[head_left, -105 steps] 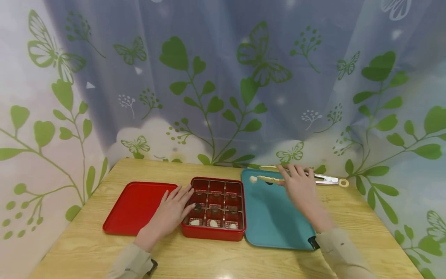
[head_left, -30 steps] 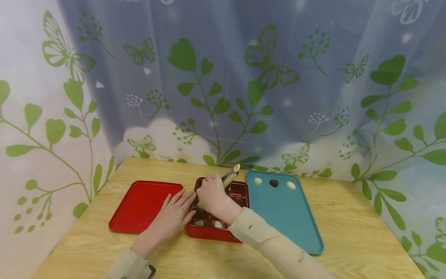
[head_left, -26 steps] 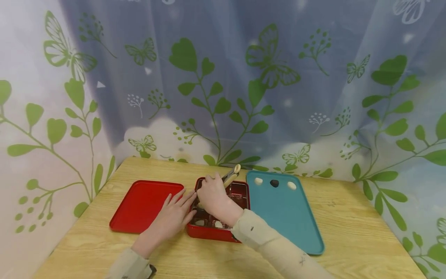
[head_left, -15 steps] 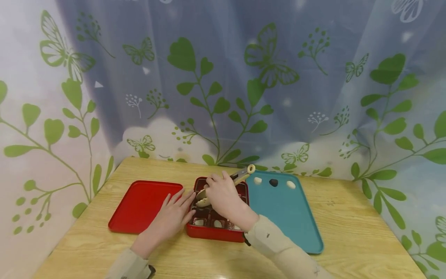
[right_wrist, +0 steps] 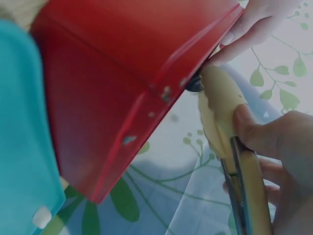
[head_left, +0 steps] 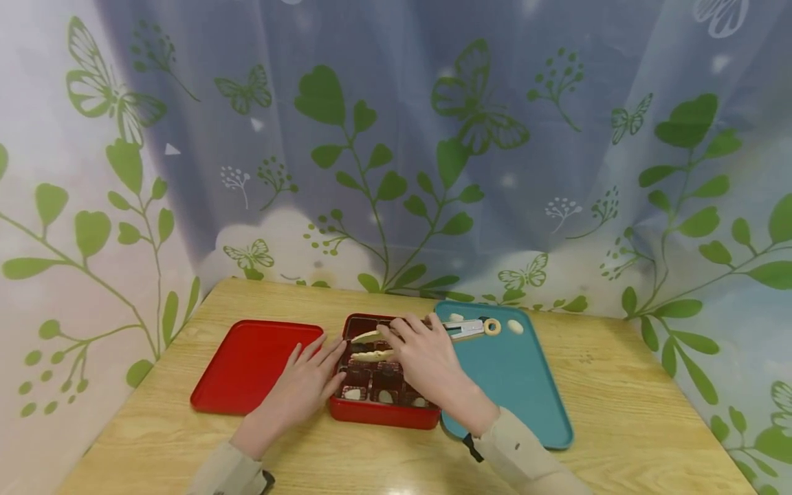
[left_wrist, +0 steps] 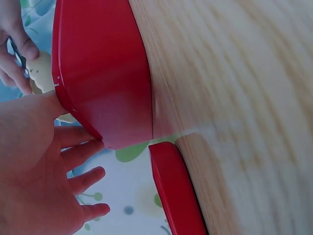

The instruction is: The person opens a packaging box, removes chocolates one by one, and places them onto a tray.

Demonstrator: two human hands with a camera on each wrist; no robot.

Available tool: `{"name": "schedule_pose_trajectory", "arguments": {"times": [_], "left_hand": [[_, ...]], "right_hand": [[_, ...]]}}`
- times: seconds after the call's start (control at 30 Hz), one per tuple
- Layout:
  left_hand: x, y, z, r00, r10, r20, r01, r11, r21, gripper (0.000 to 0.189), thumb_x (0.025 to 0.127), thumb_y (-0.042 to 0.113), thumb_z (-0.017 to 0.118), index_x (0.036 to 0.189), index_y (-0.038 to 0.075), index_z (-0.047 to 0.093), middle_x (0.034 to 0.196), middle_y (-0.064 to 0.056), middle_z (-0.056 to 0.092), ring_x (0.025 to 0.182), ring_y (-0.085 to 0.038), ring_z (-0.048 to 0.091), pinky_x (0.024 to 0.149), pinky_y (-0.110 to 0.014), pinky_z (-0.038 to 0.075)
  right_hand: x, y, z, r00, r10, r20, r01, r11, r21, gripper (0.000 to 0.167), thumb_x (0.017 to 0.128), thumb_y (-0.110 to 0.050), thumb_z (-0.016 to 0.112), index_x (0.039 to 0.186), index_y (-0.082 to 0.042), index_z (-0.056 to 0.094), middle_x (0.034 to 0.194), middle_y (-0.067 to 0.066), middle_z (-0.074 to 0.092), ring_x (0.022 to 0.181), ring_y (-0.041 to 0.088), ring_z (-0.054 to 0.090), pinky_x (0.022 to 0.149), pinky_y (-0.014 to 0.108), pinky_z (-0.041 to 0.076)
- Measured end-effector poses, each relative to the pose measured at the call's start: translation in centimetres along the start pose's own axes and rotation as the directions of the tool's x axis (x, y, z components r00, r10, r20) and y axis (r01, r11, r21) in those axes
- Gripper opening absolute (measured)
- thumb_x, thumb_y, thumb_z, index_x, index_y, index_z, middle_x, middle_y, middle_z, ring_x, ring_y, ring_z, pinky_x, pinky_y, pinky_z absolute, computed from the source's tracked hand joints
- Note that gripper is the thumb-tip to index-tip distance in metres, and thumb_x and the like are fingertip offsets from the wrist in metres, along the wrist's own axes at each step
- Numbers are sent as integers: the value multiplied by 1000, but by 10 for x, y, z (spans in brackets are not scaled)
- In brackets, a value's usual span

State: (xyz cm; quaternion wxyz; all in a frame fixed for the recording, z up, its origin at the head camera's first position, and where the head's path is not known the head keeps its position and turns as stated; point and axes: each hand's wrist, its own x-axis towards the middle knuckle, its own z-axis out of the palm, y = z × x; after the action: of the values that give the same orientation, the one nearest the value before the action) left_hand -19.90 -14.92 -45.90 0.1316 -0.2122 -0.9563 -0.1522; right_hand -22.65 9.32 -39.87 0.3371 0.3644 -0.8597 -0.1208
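My left hand (head_left: pixel 301 388) rests with spread, straight fingers against the left rim of a red box (head_left: pixel 383 414); in the left wrist view its fingertips are at the box edge. The box has a divided insert, with white pebble-like pieces (head_left: pixel 353 394) in its front row and dark pieces behind them. My right hand (head_left: pixel 427 354) grips metal tongs (head_left: pixel 465 329) with cream scalloped tips over the box's left half. Their tips stand apart. In the right wrist view, a dark lump (right_wrist: pixel 194 83) shows beside the tips at the rim.
Right of the box lies a blue tray (head_left: pixel 513 385), bearing white pieces (head_left: pixel 515 326) at its far end, partly behind the tongs. A red lid-like tray (head_left: pixel 247 371) lies to the left. Behind the wooden table (head_left: pixel 297 460) hangs a patterned curtain (head_left: pixel 396 206).
From over the blue tray, my right hand carried the tongs left into the box. Over the last second the tongs rose, spread and drew back rightward. My left hand stayed put.
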Motion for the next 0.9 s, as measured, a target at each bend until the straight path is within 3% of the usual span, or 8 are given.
{"name": "schedule_pose_trajectory", "arguments": {"times": [0.2,0.3,0.47,0.6,0.73,0.9], "left_hand": [[0,1,-1,1000,-6,5,6,1000,-9,56,101,30,63,148,2,51,153,-14,49,146,-42,36,114,-68,27],[0,0,0,1000,-7,10,7,1000,-7,56,101,30,63,149,3,50,153,-14,49,145,-42,36,115,-68,27],[0,0,-1,1000,-7,13,7,1000,-8,57,101,30,63,149,3,50,153,-14,48,145,-42,36,115,-68,26],[1,1,0,1000,-8,15,8,1000,-12,57,101,30,63,149,2,50,153,-14,49,145,-42,36,115,-68,26],[1,1,0,1000,-10,16,10,1000,-17,57,101,30,63,149,2,50,153,-15,48,146,-42,35,115,-68,26],[1,0,0,1000,-10,19,10,1000,-11,57,101,31,62,149,3,49,154,-14,48,146,-42,35,115,-67,26]], "right_hand": [[-14,18,-2,997,66,-39,-65,997,38,46,89,-19,79,134,-20,67,117,1,66,96,22,54,77,41,35],[-23,35,-2,992,117,-49,-115,992,54,46,89,-11,77,134,-19,67,117,3,66,98,23,55,77,42,37],[-40,71,0,974,216,-62,-213,976,42,46,87,-11,79,132,-18,68,117,6,67,104,28,59,77,46,42],[-58,96,8,960,271,-76,-269,963,26,43,86,-17,81,128,-15,71,112,8,69,100,31,59,76,47,42],[-75,110,21,952,306,-33,-306,952,-4,40,87,-15,80,126,-13,72,109,9,69,96,31,59,74,45,40],[-90,113,33,946,313,86,-309,950,-51,35,86,-10,80,120,-12,74,102,8,66,90,29,56,70,42,33]]}}
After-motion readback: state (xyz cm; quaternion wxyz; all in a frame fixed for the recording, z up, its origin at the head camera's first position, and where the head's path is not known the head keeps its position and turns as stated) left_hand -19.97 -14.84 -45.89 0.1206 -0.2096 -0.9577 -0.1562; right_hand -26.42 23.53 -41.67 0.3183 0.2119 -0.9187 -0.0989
